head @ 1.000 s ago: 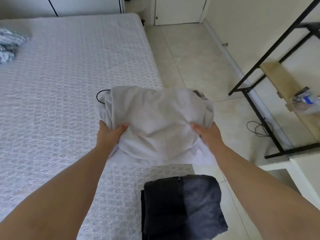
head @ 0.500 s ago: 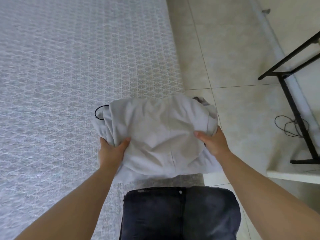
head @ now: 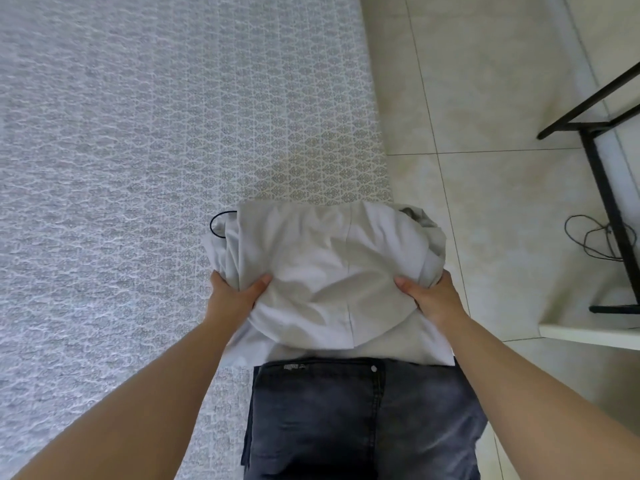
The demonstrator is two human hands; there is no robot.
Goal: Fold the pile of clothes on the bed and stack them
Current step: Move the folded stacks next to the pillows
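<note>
Left hand (head: 230, 299) and right hand (head: 433, 299), each grip clenched on folded grey garment (head: 325, 271), above bed (head: 138, 168) edge, just beyond dark jeans (head: 346, 420).

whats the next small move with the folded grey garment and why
Probably lower the folded grey garment onto the dark jeans and let go. The left hand and right hand grip its two sides, the jeans lie folded at the bed edge just beneath its near edge, and the task wants a stack.
</note>
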